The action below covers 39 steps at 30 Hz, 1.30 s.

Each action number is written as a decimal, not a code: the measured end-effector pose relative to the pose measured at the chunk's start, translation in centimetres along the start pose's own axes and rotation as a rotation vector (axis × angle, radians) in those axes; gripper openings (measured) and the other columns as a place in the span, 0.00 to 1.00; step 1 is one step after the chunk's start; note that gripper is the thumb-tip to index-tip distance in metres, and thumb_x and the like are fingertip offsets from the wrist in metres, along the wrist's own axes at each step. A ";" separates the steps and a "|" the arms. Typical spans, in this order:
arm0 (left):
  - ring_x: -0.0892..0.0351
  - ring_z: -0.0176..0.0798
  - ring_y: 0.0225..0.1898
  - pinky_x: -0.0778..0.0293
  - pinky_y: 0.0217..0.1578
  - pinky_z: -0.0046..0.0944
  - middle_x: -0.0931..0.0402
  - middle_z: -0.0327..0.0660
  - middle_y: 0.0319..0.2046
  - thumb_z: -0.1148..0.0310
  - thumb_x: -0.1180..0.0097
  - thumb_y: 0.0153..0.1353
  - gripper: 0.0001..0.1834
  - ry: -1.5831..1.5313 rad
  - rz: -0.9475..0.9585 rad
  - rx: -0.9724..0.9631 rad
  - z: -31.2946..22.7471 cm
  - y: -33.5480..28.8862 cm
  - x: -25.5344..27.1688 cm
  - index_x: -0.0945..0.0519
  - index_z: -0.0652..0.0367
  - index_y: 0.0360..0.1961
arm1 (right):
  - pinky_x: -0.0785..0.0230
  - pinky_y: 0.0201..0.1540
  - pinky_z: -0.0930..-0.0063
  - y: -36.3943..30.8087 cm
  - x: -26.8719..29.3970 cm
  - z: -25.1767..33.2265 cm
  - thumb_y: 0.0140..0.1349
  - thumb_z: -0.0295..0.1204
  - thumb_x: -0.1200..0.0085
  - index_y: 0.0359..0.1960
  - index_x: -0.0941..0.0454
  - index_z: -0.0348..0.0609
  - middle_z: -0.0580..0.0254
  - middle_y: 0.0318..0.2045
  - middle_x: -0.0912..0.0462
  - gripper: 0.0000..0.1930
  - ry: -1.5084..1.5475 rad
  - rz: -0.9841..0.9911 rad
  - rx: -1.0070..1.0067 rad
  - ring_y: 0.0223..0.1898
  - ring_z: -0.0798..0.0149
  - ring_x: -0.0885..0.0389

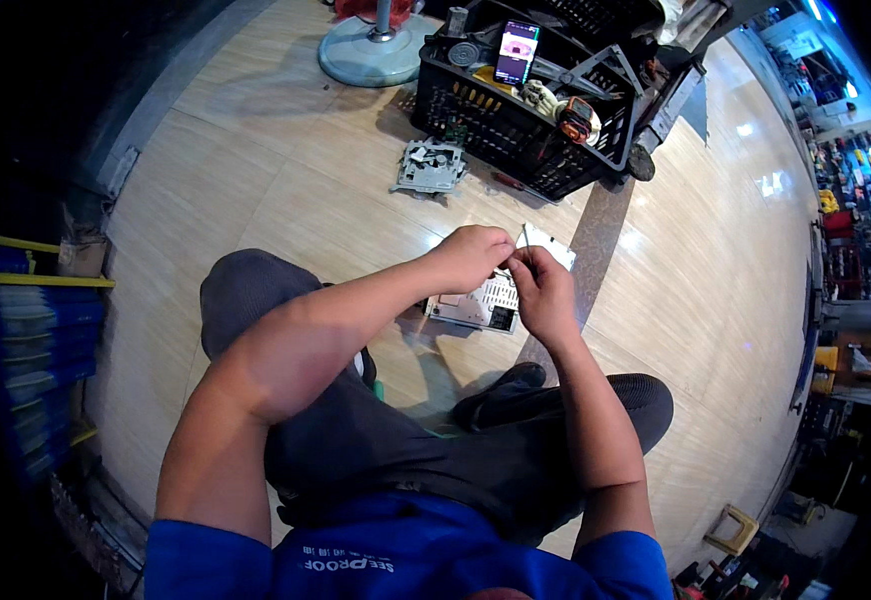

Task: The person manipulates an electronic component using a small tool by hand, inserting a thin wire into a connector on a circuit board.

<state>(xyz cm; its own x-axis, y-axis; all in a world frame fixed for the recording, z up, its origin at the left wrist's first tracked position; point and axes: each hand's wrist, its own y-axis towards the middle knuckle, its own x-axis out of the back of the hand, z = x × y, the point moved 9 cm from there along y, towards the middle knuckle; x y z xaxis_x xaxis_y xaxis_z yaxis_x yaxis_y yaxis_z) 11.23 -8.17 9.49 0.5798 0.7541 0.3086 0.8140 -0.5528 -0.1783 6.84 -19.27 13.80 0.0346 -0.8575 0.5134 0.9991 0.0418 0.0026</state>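
Observation:
My left hand (471, 257) and my right hand (544, 298) meet over a silver metal device housing (471, 308) on the floor between my knees. Both sets of fingers are pinched together, fingertips nearly touching. A thin dark rod (527, 236) sticks up just beyond the right fingertips; whether it is gripped I cannot tell. What lies inside either pinch is too small to make out. The housing has slotted vents and a dark square near its right corner. Past my fingers lies a pale flat metal plate (554, 247), partly covered by the right hand.
A grey metal mechanism (430, 167) lies on the tiles farther off. Behind it stands a black plastic crate (501, 125) holding tools, a lit phone (517, 52) and an orange-black tape measure (578, 118). A round grey stand base (376, 50) is at far left, blue drawers (51, 340) at left.

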 end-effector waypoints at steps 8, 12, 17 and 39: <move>0.20 0.29 0.30 0.23 0.30 0.32 0.19 0.37 0.31 0.65 0.49 0.71 0.11 -0.230 0.082 0.165 1.0 -0.2 0.3 0.20 0.61 0.42 | 0.29 0.35 0.60 0.6 -1.1 -0.7 0.64 0.25 0.43 0.35 0.23 0.34 0.43 0.28 0.21 0.05 -0.056 0.084 0.006 0.30 0.46 0.20; 0.20 0.29 0.31 0.23 0.30 0.32 0.19 0.38 0.31 0.65 0.48 0.71 0.11 -0.253 0.088 0.230 1.4 0.1 0.1 0.20 0.62 0.42 | 0.30 0.36 0.56 0.8 -0.6 0.6 0.64 0.25 0.43 0.34 0.25 0.35 0.41 0.29 0.23 0.06 -0.093 0.058 0.052 0.32 0.40 0.22; 0.21 0.29 0.30 0.23 0.31 0.32 0.20 0.38 0.29 0.65 0.48 0.71 0.11 -0.243 0.114 0.291 1.6 0.3 -0.3 0.20 0.63 0.42 | 0.30 0.36 0.55 0.8 -0.1 0.3 0.64 0.26 0.43 0.35 0.25 0.35 0.41 0.30 0.22 0.06 -0.087 0.035 0.052 0.34 0.38 0.22; 0.21 0.31 0.30 0.21 0.32 0.31 0.23 0.38 0.31 0.61 0.57 0.75 0.13 -0.510 0.279 0.285 1.5 -0.8 -2.1 0.25 0.60 0.40 | 0.31 0.35 0.79 -0.2 0.3 -0.8 0.69 0.27 0.43 0.38 0.23 0.35 0.67 0.28 0.21 0.07 0.109 0.065 -0.073 0.32 0.76 0.28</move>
<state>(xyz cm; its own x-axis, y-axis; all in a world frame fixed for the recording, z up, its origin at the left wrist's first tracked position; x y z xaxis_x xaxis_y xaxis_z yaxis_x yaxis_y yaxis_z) 9.38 -8.81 7.59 0.6581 0.7084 -0.2551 0.5674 -0.6893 -0.4506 6.72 -19.95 13.25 0.0972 -0.9050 0.4142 0.9937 0.0646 -0.0921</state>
